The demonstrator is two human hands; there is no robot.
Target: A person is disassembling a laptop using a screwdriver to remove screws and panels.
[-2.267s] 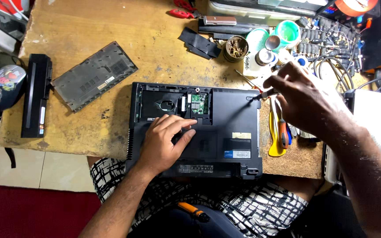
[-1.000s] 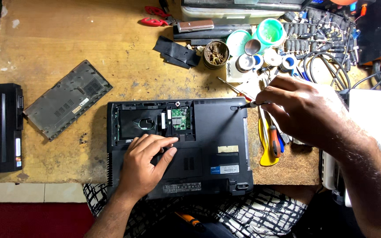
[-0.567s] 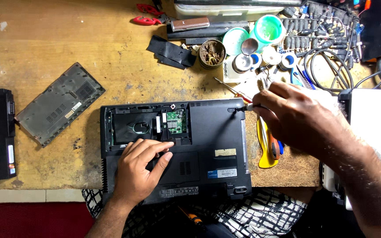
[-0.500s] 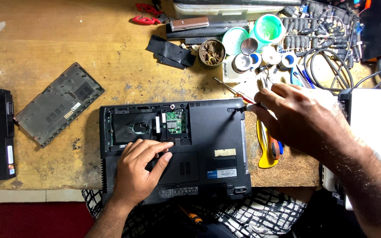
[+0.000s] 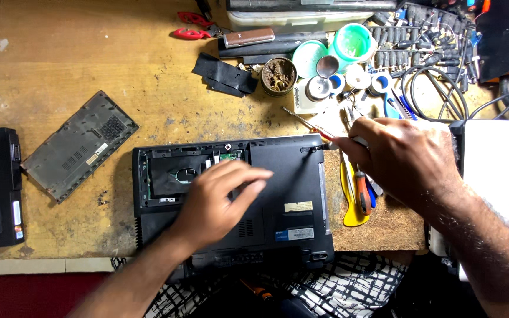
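A black laptop (image 5: 290,188) lies bottom-up at the table's near edge, with its left bay open and a small green board showing. My left hand (image 5: 216,203) hovers over that bay with fingers stretched out, blurred, holding nothing. My right hand (image 5: 405,156) is closed around a screwdriver (image 5: 319,147), whose dark tip sits at the laptop's far right corner. A second thin screwdriver (image 5: 304,121) with an orange handle lies just beyond that corner.
The removed grey cover panel (image 5: 78,144) and a black battery (image 5: 4,185) lie to the left. Red pliers (image 5: 192,26), tins (image 5: 278,75), a green tub (image 5: 351,41) and cables (image 5: 443,88) crowd the back right. A yellow pry tool (image 5: 351,209) and a white device (image 5: 502,176) are at right.
My left hand has lifted off the laptop's near half and moved up over the open bay. My right hand stays at the far right corner with the screwdriver.
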